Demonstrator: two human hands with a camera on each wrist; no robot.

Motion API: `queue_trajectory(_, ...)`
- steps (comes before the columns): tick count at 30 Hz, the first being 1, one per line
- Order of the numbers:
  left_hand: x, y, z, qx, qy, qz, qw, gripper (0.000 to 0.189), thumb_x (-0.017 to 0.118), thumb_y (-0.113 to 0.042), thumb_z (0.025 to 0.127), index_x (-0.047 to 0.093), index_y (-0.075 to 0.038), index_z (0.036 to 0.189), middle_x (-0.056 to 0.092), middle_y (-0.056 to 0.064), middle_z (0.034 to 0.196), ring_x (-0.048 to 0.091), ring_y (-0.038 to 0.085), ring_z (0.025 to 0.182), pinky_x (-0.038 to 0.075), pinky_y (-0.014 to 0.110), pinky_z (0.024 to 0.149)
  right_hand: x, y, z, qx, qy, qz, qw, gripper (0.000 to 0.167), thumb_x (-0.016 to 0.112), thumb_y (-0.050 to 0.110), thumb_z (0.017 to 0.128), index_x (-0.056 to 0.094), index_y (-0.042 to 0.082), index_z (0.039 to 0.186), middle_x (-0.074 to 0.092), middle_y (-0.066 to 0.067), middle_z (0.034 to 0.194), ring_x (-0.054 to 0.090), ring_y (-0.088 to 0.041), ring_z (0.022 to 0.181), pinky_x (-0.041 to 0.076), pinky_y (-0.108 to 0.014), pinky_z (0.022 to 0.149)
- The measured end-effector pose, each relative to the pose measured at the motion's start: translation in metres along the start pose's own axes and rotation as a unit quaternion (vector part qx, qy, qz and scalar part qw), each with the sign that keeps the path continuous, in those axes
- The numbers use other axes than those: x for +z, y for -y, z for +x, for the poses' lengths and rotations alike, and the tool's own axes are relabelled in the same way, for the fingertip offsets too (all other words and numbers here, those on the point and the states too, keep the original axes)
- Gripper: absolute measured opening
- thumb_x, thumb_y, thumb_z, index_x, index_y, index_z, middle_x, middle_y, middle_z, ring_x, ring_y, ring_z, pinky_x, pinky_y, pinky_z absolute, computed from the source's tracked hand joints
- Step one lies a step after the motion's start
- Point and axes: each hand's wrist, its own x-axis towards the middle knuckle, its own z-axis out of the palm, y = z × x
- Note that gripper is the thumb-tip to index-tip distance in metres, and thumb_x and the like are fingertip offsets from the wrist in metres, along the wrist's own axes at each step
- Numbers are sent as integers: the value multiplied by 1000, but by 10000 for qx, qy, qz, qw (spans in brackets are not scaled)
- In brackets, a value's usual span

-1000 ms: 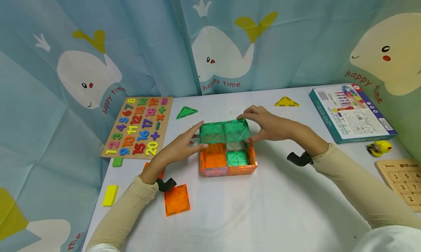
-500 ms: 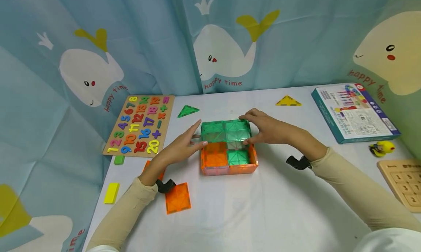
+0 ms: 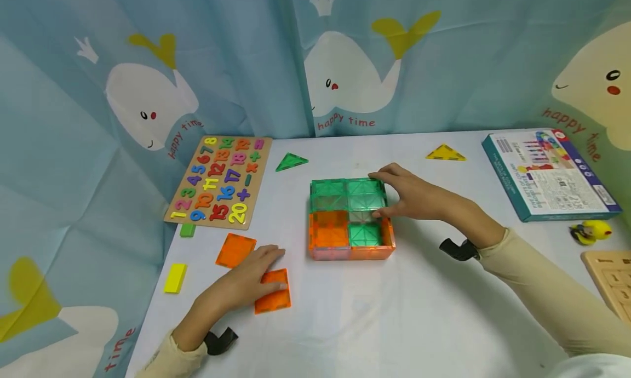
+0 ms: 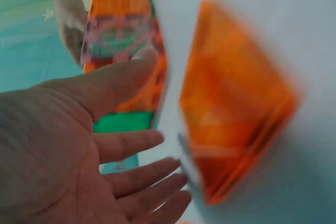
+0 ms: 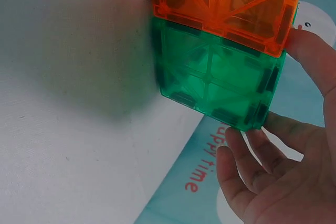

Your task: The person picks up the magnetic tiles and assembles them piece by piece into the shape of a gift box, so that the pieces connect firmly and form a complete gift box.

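A low box of translucent magnetic tiles (image 3: 327, 230) stands mid-table, orange at the front and sides, green at the back. Green tiles cover its rear half, and an orange tile its front left. My right hand (image 3: 414, 194) holds its back right corner, thumb at the side and fingers at the back; in the right wrist view the fingertips meet the green tile (image 5: 210, 74). My left hand (image 3: 246, 279) hovers with extended fingers over a loose orange square tile (image 3: 276, 301), partly hiding it. Another orange tile (image 3: 236, 250) lies just behind that hand.
A number board (image 3: 217, 181) lies back left, near a green triangle tile (image 3: 292, 161). A yellow block (image 3: 175, 278) and green block (image 3: 187, 230) sit along the left edge. Rightward are a yellow triangle (image 3: 445, 153), a boxed set (image 3: 552, 172), a small figure (image 3: 590, 232) and a wooden board (image 3: 611, 276).
My left hand has left the box's left side and come down toward the front left, over the loose orange tiles. My right hand stays at the box's back right corner.
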Motion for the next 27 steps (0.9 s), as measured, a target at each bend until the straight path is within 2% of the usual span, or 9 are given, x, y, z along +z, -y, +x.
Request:
queue_trajectory(3,15,-2,-16,-146,-39,29,9999,84,82,-42,93,43,-13,162,35,12,168,35,36,154,34,61,123,1,-2,-1,-3,-44,10,10000,88,85,38,91,41,4,160,39,-20,155,42,-40,143,42,-62,116)
queue_trajectory(6,25,-4,-29,-263,-152,80,9995,93,88,-38,88,40,-12,163,34,12,168,36,36,152,35,62,122,1,-2,-1,-22,-72,40,10000,89,85,38,91,41,4,160,39,-20,155,43,-40,143,42,-62,116)
queue_trajectory(10,33,-3,-38,-305,-451,320,9980,90,89,-30,87,42,-10,161,38,12,162,39,34,146,39,58,121,2,-3,-1,-20,-115,82,9999,88,85,36,91,41,4,160,38,-20,155,43,-40,143,41,-62,116)
queue_trajectory(15,39,1,-40,-260,-782,544,9951,84,89,-28,87,48,-13,159,43,10,150,41,29,137,44,51,117,3,-2,-1,-28,-169,96,9998,88,85,34,91,40,4,160,39,-21,155,43,-40,142,41,-62,116)
queue_trajectory(22,39,6,-35,-31,-893,432,9951,79,89,-28,87,51,-14,155,45,6,139,43,25,129,50,48,108,4,-3,-3,-6,-192,143,9997,87,85,34,92,41,4,160,40,-20,154,45,-40,140,42,-63,115)
queue_trajectory(25,29,6,-28,-91,-981,240,9948,79,88,-31,88,50,-16,156,44,8,142,44,27,129,50,51,109,4,-4,-3,-6,-194,190,9996,86,85,33,91,41,5,160,40,-19,154,46,-41,139,43,-62,114)
queue_trajectory(27,17,3,-23,-120,-1173,112,9930,82,88,-32,88,48,-16,158,43,11,146,45,30,130,51,54,110,5,-5,-2,-13,-199,200,9996,86,86,33,91,42,5,160,41,-19,153,47,-41,138,43,-62,114)
